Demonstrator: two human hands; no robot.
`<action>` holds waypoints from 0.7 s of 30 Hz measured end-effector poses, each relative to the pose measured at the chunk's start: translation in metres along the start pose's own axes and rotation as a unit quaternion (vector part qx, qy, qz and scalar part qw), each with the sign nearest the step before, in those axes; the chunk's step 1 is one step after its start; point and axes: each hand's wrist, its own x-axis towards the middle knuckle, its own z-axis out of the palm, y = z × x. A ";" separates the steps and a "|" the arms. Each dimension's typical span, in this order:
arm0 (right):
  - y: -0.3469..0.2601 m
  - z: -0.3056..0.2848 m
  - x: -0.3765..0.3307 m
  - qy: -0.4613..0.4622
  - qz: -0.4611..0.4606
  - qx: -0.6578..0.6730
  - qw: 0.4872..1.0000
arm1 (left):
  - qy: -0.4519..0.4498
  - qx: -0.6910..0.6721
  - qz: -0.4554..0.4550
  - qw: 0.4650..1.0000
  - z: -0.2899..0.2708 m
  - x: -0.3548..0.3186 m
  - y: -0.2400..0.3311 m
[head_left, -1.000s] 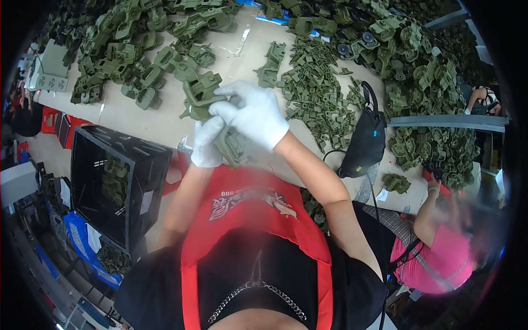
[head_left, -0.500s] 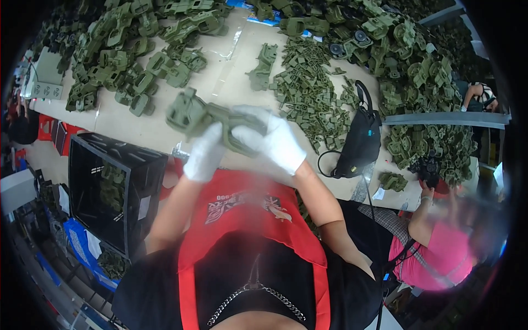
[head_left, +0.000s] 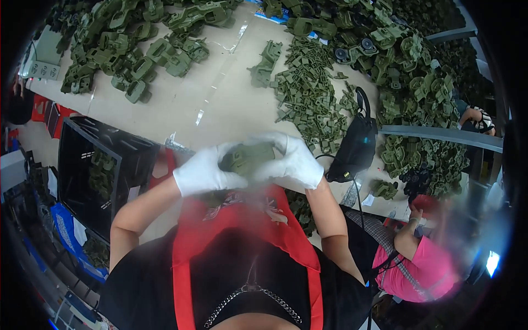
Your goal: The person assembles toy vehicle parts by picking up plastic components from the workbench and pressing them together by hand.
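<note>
Both my hands wear white gloves and hold one olive-green plastic toy vehicle body (head_left: pixel 250 158) between them, just above my red apron. My left hand (head_left: pixel 202 171) is closed round its left end. The fingers of my right hand (head_left: pixel 297 164) grip the other end, and some of them are hidden behind it. Beyond my hands, a single green vehicle body (head_left: pixel 267 63) lies by itself on the pale table (head_left: pixel 220 104). A spread of small green plastic parts (head_left: pixel 308 91) lies to its right.
Heaped green bodies (head_left: pixel 124 60) cover the far left; another heap (head_left: pixel 407 71) fills the right. A black bag (head_left: pixel 355 146) with a cable lies right of my hands. On the left, a black crate (head_left: pixel 113 148) holds green parts. A co-worker in pink (head_left: pixel 418 269) sits at right.
The vehicle body has come nearer to my chest and turned, now end-on between my hands. My hands have moved apart to its two sides.
</note>
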 end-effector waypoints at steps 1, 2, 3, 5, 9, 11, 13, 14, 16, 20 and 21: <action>0.005 0.007 -0.004 0.024 0.046 0.108 0.993 | 0.025 0.039 -0.036 0.998 0.003 -0.003 0.004; 0.008 0.012 -0.007 0.049 0.092 0.215 0.971 | 0.050 0.077 -0.073 0.993 0.007 -0.006 0.010; 0.006 0.015 -0.008 0.046 0.096 0.215 0.971 | 0.075 0.100 -0.069 0.990 0.010 -0.007 0.019; 0.000 0.018 -0.009 0.071 -0.006 0.066 0.995 | 0.083 0.068 -0.067 0.992 0.014 -0.008 0.024; 0.002 0.025 -0.014 0.088 -0.026 0.025 0.995 | 0.109 0.063 -0.022 0.992 0.018 -0.014 0.031; -0.002 0.028 -0.015 0.110 0.033 0.027 0.993 | 0.103 0.017 -0.027 0.994 0.020 -0.010 0.023; 0.010 0.026 -0.008 0.112 0.057 0.084 0.989 | 0.092 -0.054 0.006 0.994 0.020 0.000 0.004; 0.013 0.024 -0.002 0.116 0.080 0.140 0.980 | 0.069 -0.008 -0.051 0.996 0.015 0.003 -0.004; 0.009 0.015 0.003 0.100 0.103 0.163 0.976 | 0.021 0.008 -0.107 0.994 0.002 0.012 -0.001; 0.018 0.003 -0.006 0.193 0.036 0.170 0.966 | 0.109 0.245 -0.067 0.961 -0.023 -0.010 0.013; 0.027 -0.001 -0.012 0.226 0.026 0.215 0.950 | 0.109 0.147 -0.052 0.982 -0.028 -0.019 -0.003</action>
